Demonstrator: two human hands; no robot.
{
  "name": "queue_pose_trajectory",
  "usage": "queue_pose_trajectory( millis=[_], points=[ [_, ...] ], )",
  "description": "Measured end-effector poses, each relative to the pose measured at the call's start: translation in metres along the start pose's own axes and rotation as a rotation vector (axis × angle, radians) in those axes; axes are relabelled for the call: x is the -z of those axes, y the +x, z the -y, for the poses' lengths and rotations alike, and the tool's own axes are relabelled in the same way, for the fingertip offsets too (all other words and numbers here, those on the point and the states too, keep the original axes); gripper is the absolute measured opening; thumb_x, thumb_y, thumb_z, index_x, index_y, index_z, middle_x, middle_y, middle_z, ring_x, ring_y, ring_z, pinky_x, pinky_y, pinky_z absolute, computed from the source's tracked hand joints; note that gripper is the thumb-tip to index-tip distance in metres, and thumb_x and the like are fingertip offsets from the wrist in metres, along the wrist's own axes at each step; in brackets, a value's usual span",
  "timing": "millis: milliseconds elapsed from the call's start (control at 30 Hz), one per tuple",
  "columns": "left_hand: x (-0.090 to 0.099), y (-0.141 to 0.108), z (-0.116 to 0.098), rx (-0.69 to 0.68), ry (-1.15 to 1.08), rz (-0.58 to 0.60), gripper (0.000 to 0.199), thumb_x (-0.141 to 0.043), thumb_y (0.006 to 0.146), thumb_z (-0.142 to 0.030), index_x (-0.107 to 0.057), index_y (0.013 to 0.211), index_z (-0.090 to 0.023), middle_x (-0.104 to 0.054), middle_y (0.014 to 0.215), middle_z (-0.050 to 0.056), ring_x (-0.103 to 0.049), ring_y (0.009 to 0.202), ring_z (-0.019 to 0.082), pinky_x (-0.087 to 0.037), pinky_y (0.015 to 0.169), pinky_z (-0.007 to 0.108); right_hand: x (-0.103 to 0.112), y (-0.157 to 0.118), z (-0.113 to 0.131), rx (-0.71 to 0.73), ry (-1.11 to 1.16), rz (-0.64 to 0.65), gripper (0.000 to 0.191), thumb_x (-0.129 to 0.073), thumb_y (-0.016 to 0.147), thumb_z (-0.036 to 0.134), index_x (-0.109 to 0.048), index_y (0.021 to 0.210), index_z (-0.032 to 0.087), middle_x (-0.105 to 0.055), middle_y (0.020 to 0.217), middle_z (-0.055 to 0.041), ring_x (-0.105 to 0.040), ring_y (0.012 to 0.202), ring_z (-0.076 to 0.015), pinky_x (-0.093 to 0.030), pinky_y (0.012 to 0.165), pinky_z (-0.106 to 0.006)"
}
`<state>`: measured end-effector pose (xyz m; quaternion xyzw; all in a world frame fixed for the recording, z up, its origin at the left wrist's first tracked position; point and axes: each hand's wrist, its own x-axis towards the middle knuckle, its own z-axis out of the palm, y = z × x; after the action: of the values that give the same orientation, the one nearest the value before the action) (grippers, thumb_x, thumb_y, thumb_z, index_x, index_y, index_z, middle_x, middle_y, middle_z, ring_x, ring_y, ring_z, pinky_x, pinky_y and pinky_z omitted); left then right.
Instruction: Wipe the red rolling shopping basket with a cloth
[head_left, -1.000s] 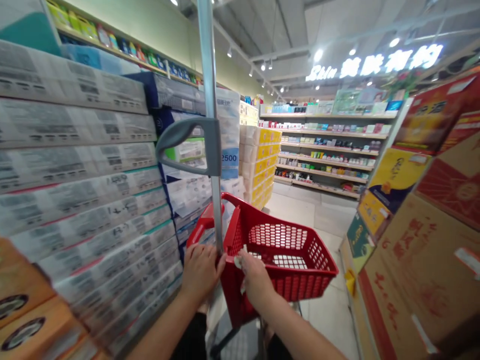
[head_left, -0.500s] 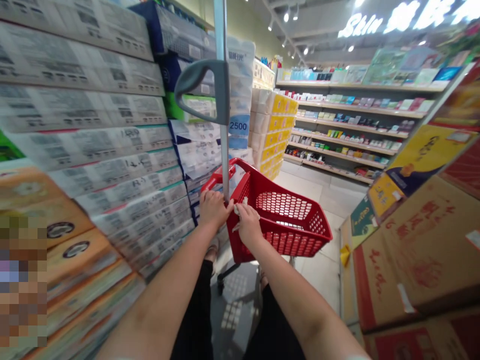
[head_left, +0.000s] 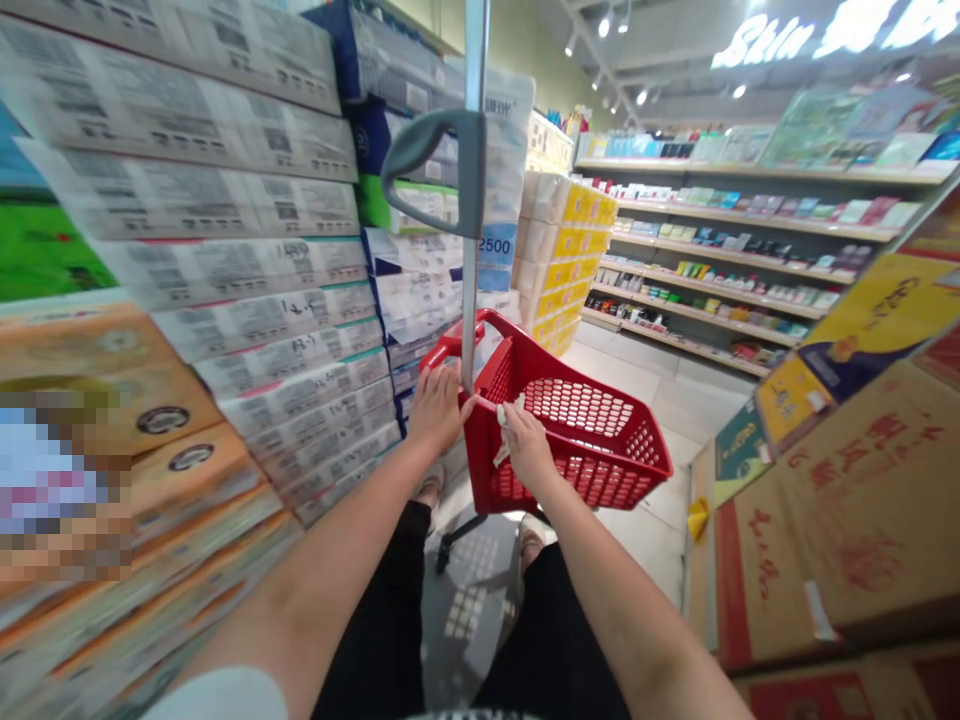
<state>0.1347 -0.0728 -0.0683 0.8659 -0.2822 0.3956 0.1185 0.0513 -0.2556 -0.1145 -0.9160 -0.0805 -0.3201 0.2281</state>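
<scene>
A red plastic rolling shopping basket with perforated walls stands in front of me on wheels, and I see nothing inside it. Its grey pull handle is raised on a metal pole. My left hand is closed over the near rim, at the foot of the pole. Just right of it, my right hand pinches a crumpled white tissue against the basket's near rim. The fingertips are partly hidden by the tissue.
Tall stacks of white tissue packs rise close on the left, with orange packs nearer. Cardboard boxes line the right side. Shelves of small products stand behind a pale tiled floor.
My right hand has slid a little to the right along the rim with the tissue, away from my left hand. The left hand stays on the basket. The view has turned slightly left.
</scene>
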Motion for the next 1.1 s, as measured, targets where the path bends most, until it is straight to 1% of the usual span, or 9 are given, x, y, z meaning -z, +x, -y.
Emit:
queue_pose_trajectory(
  millis=[100,233,367,467,633,767,900,1033,1100],
  points=[
    [0.005,-0.004,0.005,-0.078,0.0,0.025,0.063,-0.037,0.095,-0.045,-0.033,0.143,-0.004,-0.048,0.139,0.019,-0.037,0.135,0.028,-0.023,0.115,0.046,0.002,-0.008,-0.007,-0.032,-0.008,-0.019,0.054,-0.045,0.085,0.007,-0.048,0.137,0.016,-0.053,0.136,-0.0117,-0.047,0.126,-0.025,-0.036,0.107,-0.043],
    [0.009,-0.003,-0.001,-0.024,0.033,0.014,0.046,-0.037,0.095,-0.043,-0.056,0.121,-0.01,-0.059,0.125,0.014,-0.043,0.127,0.029,-0.022,0.114,0.047,-0.001,0.006,0.002,-0.183,0.121,-0.016,0.045,-0.044,0.084,0.007,-0.06,0.125,0.018,-0.065,0.12,-0.0091,-0.059,0.11,-0.0209,-0.045,0.098,-0.035],
    [0.012,0.001,-0.01,0.015,0.032,0.006,0.036,-0.038,0.095,-0.041,-0.063,0.097,-0.015,-0.064,0.102,0.01,-0.049,0.115,0.028,-0.025,0.112,0.048,-0.008,0.013,0.024,-0.039,0.095,-0.015,0.048,-0.04,0.09,0.013,-0.049,0.137,0.02,-0.054,0.136,-0.0081,-0.047,0.126,-0.0196,-0.037,0.106,-0.036],
    [0.018,-0.002,-0.01,0.004,0.005,0.022,0.032,-0.039,0.094,-0.04,-0.062,0.093,-0.017,-0.063,0.1,0.009,-0.049,0.113,0.027,-0.025,0.111,0.048,-0.006,-0.011,0.021,-0.03,-0.133,0.01,0.056,-0.041,0.091,0.016,-0.035,0.146,0.024,-0.038,0.149,-0.0073,-0.03,0.138,-0.0235,-0.027,0.111,-0.045],
    [0.024,-0.015,-0.013,0.024,-0.019,-0.01,0.029,-0.042,0.093,-0.04,-0.062,0.091,-0.018,-0.062,0.1,0.009,-0.048,0.113,0.028,-0.024,0.111,0.05,0.014,-0.063,-0.021,-0.15,-0.304,0.03,0.071,-0.049,0.08,0.011,-0.031,0.147,0.025,-0.035,0.151,-0.0087,-0.027,0.138,-0.0279,-0.02,0.11,-0.053],
    [0.022,-0.02,-0.015,0.05,-0.034,-0.042,0.03,-0.043,0.093,-0.04,-0.062,0.092,-0.018,-0.062,0.102,0.011,-0.047,0.115,0.03,-0.023,0.112,0.052,0.022,-0.065,-0.035,-0.167,-0.126,-0.05,0.068,-0.043,0.074,0.004,-0.042,0.141,0.018,-0.047,0.141,-0.0106,-0.038,0.133,-0.0251,-0.03,0.108,-0.045],
    [0.017,-0.018,-0.01,0.053,-0.114,-0.041,0.033,-0.044,0.092,-0.039,-0.06,0.106,-0.014,-0.061,0.11,0.014,-0.045,0.123,0.03,-0.021,0.114,0.053,0.014,-0.037,-0.015,-0.093,0.146,-0.068,0.062,-0.04,0.081,0.007,-0.039,0.142,0.017,-0.051,0.138,-0.0097,-0.045,0.129,-0.0198,-0.038,0.106,-0.037],
    [0.024,-0.024,-0.006,-0.006,-0.118,-0.156,0.054,-0.047,0.091,-0.038,-0.041,0.137,-0.009,-0.048,0.137,0.02,-0.036,0.135,0.031,-0.025,0.113,0.053,0.009,-0.026,0.005,-0.052,0.056,0.005,0.056,-0.043,0.088,0.014,-0.036,0.144,0.015,-0.048,0.141,-0.0131,-0.042,0.131,-0.0232,-0.034,0.109,-0.042],
    [0.03,-0.029,-0.012,-0.141,-0.112,-0.15,0.055,-0.047,0.092,-0.034,-0.036,0.142,-0.013,-0.043,0.144,0.017,-0.028,0.141,0.03,-0.023,0.115,0.051,0.01,-0.027,0.007,-0.066,-0.032,0.039,0.054,-0.043,0.09,0.014,-0.037,0.143,0.015,-0.05,0.139,-0.0137,-0.042,0.13,-0.0243,-0.032,0.109,-0.044]
  ],
)
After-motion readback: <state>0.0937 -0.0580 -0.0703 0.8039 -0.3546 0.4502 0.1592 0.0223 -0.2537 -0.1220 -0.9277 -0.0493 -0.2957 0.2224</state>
